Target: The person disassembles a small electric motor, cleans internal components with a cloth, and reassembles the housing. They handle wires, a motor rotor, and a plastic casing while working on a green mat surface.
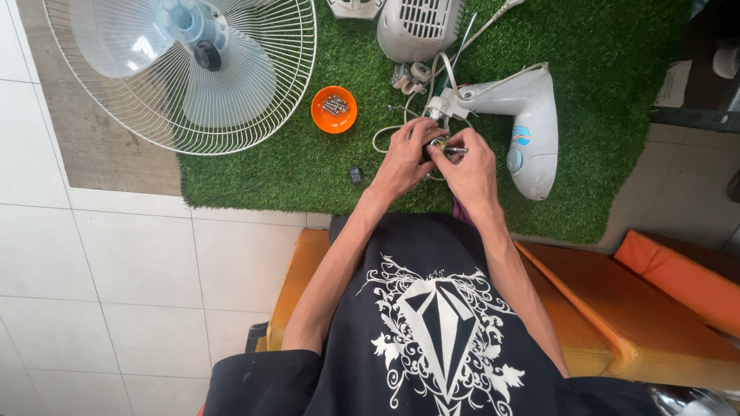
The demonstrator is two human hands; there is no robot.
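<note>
Both my hands meet over a green turf mat. My left hand and my right hand pinch a small metal part between their fingertips; white wires run from it towards a white fan neck housing lying just to the right. A grey fan motor stands beyond the hands. Most of the small part is hidden by my fingers.
A white fan guard with pale blue blades lies at the upper left. An orange bowl of screws sits left of my hands, a small black piece near it. Orange cushions lie under and right of me on white floor tiles.
</note>
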